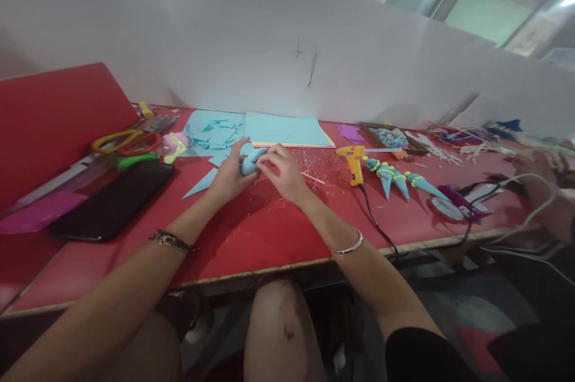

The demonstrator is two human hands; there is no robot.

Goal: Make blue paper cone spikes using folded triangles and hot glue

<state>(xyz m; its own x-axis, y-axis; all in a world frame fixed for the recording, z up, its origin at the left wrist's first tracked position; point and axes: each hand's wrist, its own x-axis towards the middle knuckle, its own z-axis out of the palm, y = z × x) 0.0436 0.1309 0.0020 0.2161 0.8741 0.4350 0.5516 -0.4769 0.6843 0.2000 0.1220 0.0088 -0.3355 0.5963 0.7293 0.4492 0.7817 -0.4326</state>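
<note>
One blue paper roll is above the table; the left hand grips it, and the right hand pinches its edge between the fingers. I judge light, even pressure best against creasing.

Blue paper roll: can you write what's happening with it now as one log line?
left hand: holding blue paper roll | right hand: touching the roll | glue gun: on red table, right of both hands

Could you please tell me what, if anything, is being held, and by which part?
A curled piece of light-blue paper: the left hand holds its left side, and the right hand seems to pinch its right side.
</note>
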